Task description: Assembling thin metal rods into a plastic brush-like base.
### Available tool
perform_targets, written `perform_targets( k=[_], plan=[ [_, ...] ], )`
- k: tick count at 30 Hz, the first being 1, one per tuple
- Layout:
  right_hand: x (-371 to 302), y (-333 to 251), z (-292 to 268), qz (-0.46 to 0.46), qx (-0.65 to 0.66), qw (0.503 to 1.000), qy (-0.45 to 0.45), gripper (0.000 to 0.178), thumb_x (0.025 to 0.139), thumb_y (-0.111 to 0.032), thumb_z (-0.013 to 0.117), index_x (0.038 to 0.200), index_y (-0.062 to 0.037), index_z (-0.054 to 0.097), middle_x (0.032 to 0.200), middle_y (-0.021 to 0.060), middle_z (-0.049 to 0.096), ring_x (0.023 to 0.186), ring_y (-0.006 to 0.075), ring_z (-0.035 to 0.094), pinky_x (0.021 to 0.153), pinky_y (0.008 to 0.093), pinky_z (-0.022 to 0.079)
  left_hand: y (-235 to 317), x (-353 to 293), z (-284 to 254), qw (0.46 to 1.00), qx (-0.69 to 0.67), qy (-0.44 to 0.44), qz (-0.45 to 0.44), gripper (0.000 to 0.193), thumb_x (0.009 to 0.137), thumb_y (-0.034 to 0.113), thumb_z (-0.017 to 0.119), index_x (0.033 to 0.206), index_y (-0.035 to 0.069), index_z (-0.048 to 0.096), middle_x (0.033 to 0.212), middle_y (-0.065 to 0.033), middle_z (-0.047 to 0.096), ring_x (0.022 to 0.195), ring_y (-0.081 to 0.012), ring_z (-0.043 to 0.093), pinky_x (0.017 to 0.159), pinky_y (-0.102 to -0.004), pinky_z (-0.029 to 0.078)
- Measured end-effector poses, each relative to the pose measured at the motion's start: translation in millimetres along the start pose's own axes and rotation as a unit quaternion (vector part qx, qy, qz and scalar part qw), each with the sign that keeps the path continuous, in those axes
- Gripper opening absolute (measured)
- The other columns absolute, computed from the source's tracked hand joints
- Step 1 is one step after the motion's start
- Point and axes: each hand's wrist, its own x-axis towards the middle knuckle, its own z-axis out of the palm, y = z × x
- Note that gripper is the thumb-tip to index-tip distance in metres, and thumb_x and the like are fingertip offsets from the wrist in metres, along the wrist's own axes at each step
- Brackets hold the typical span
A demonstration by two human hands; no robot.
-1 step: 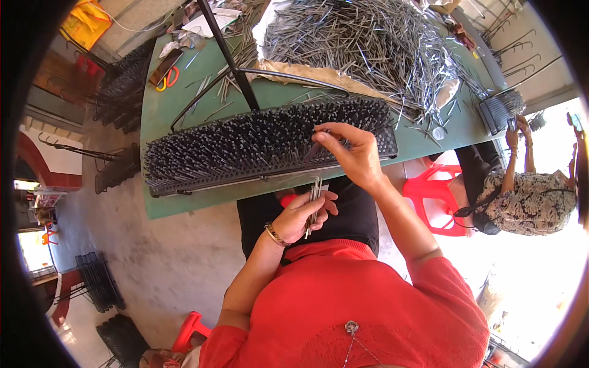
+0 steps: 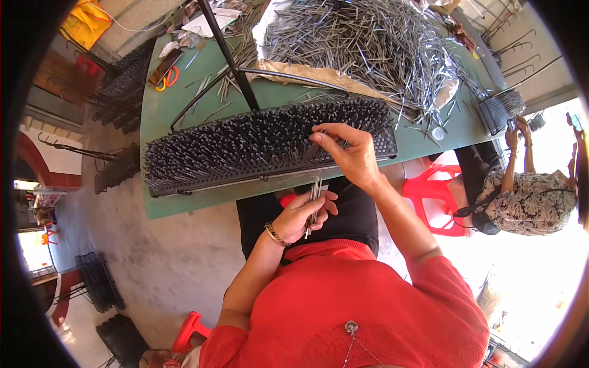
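A long black perforated rack [image 2: 215,187] lies across the table's near side, with thin dark metal rods [image 2: 245,138] standing densely in its holes. My right hand [image 2: 353,153] is over the rack's right part, thumb and forefinger pinched among the rod tops. What sits between those fingertips is too blurred to name. Below the rack's front edge, my left hand [image 2: 304,214] is closed around a small bundle of thin metal rods [image 2: 315,196], held nearly upright. Some bare holes show at the rack's right end.
A large heap of loose metal rods [image 2: 368,43] lies on torn wrapping on the green table [image 2: 165,211]. A black metal frame [image 2: 230,61] rises behind the rack. Orange-handled scissors [image 2: 169,80] lie at left. Another person [image 2: 527,196] works at right near a red stool [image 2: 423,196].
My right hand has shifted very slightly to the left over the rods. My left hand and the rack have stayed put.
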Motion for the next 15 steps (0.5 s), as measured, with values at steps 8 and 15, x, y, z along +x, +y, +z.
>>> perform_targets(
  k=[8,15],
  plan=[
    [-4,3,12,-0.06,-0.068,0.996,0.023,0.018,0.082,-0.009,0.07,0.098,-0.0015,0.069,0.084,0.0099,0.068,0.076,0.0144,0.063,0.068,0.027,0.05,-1,1,-5,0.999,-0.028,0.011,-0.018,0.034,0.096,0.021,0.048,0.121,-0.001,0.054,0.098,-0.0071,0.059,0.069,-0.0062,0.042,0.057,-0.0198,0.035],
    [-3,15,16,-0.177,-0.184,0.965,-0.05,0.031,0.078,-0.01,0.07,0.109,-0.0078,0.066,0.085,0.0054,0.067,0.079,0.0199,0.061,0.079,0.0325,0.044,0,1,-6,1.0,-0.026,0.015,-0.009,0.034,0.097,0.02,0.046,0.119,-0.004,0.055,0.11,-0.012,0.061,0.08,-0.0091,0.053,0.067,-0.0239,0.044]
  ],
)
